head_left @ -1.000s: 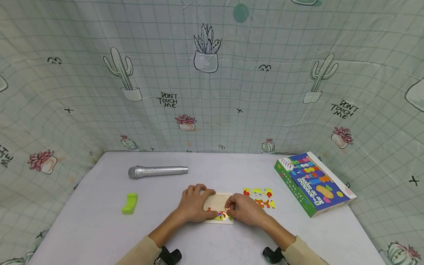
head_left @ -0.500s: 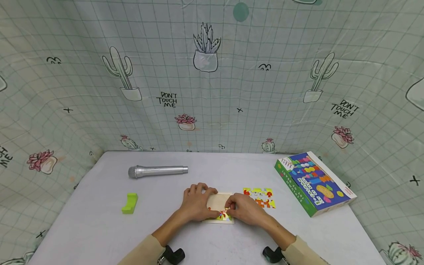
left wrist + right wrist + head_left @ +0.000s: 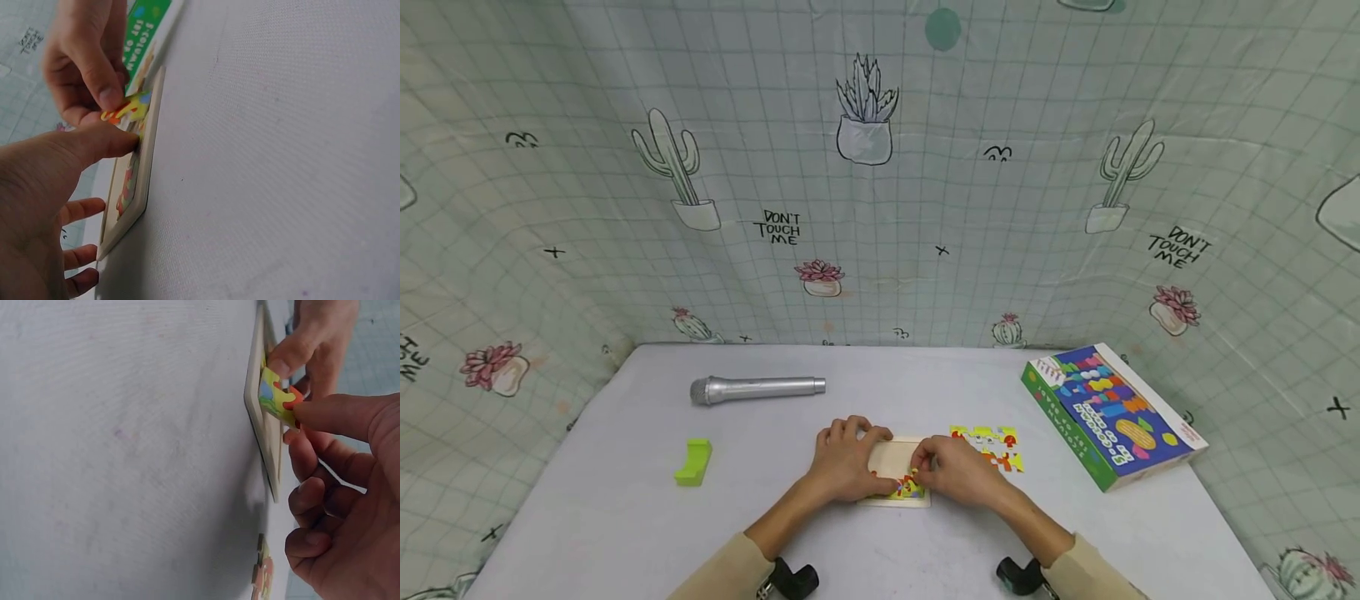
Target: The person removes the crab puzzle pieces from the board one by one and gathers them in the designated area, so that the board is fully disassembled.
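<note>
A shallow wooden puzzle tray [image 3: 891, 457] lies on the table between both hands, with colourful jigsaw pieces [image 3: 898, 492] along its near side. My left hand [image 3: 842, 462] rests over the tray's left side. Its thumb presses on the pieces, while the other fingers spread by the far rim. My right hand [image 3: 958, 473] pinches a yellow, blue and orange puzzle piece [image 3: 274, 397] between thumb and index finger. That piece is tilted above the tray's right part, close to the left thumb. From the head view, the right fingers mostly hide it.
More yellow puzzle pieces [image 3: 983, 435] lie in two groups just right of the tray. A blue and green box [image 3: 1108, 417] stands farther right. At the back left lies a silver microphone [image 3: 758, 388]; a lime-green block [image 3: 694, 462] sits at the left.
The left hand has shifted slightly right over the tray, its thumb sliding along the pieces. The pinched piece looked paler earlier and shows more yellow now; the right hand has barely moved.
</note>
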Demonstrator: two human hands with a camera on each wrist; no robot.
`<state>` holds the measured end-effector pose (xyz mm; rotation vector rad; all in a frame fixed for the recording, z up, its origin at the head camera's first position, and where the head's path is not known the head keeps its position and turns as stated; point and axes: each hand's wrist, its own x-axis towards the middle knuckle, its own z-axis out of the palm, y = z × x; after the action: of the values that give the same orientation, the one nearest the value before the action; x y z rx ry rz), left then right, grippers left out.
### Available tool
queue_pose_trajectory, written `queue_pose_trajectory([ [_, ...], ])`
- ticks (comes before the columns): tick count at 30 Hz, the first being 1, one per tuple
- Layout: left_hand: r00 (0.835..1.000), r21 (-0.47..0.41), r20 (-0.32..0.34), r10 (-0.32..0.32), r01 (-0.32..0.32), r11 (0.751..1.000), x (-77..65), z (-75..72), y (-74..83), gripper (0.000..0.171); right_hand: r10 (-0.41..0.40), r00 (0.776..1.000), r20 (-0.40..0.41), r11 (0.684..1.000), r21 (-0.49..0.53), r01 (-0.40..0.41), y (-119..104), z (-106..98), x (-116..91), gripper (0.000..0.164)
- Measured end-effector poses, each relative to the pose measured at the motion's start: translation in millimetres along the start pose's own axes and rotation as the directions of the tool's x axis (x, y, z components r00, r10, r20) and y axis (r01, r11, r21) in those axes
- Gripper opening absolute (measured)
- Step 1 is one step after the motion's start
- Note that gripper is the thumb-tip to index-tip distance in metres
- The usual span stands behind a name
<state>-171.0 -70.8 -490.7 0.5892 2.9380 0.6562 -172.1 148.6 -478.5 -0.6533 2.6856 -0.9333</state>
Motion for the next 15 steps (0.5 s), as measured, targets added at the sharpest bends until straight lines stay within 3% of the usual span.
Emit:
queue_pose_trajectory([
  [7,1.0,-0.006,-0.001,0.015,-0.015,1.0,0.6,3.1,-1.2,0.066,-0.021,1.0,0.012,1.0,0.019,0.021,4,1,-5,0.011],
  [15,1.0,-0.009,0.001,0.015,-0.015,1.0,0.6,0.8,-3.6,0.066,0.0,1.0,-0.003,0.997,0.076,0.001,11,-19,-17,0.009],
])
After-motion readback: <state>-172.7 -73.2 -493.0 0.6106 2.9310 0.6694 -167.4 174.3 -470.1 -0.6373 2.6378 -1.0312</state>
